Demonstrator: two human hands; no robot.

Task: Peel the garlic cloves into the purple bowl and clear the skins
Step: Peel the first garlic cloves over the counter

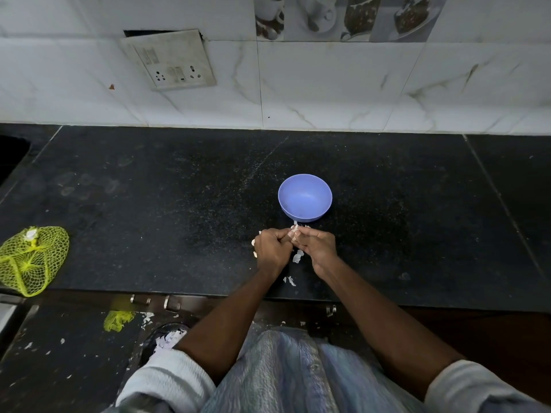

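Observation:
The purple bowl [304, 195] stands on the black counter [179, 189], and I see nothing inside it. Just in front of it my left hand [271, 248] and my right hand [316, 245] meet, their fingertips pinching one garlic clove [293, 234] between them. A strip of white skin sticks up from the clove toward the bowl. Loose cloves [254, 244] peek out at the left of my left hand. White skin scraps [297, 257] lie between my wrists, and more skin scraps [289, 280] lie nearer the counter's front edge.
A yellow-green mesh bag [31, 259] lies at the counter's left front edge. A switch plate [170, 59] hangs on the tiled wall behind. Below the counter, the floor holds a mesh scrap [117, 320] and scattered skins [167, 338].

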